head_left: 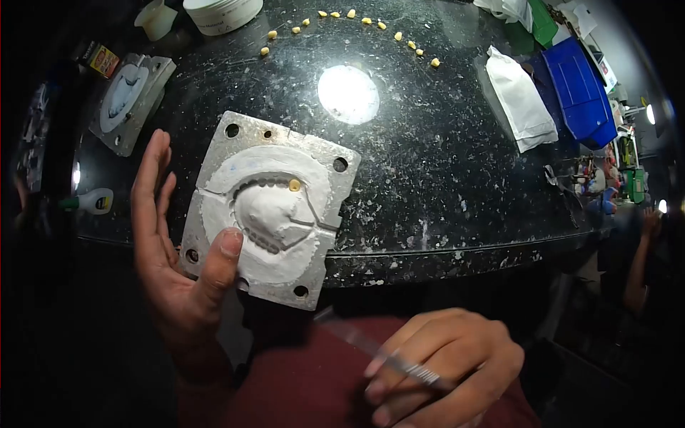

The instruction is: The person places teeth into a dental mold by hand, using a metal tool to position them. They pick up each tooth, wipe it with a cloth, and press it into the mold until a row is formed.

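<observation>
My left hand (pixel 187 274) supports a metal denture flask half (pixel 234 146) at its left edge, thumb over the front and fingers spread behind. White plaster (pixel 300 267) fills the flask half, with a horseshoe row of tooth-shaped hollows. A single yellowish artificial tooth (pixel 295 185) sits in the upper right end of that row. Below and to the right, my right hand (pixel 449 367) is closed around a slim metal hand tool (pixel 378 351) with a ridged grip. The tool's tip is blurred and points towards the flask half, apart from it.
Several loose artificial teeth (pixel 351 13) lie in an arc on the black speckled table (pixel 428 178). Another flask half (pixel 132 100) and a white tub (pixel 222 16) are at the left. A white packet (pixel 519 100) and a blue bin (pixel 579 93) stand at the right.
</observation>
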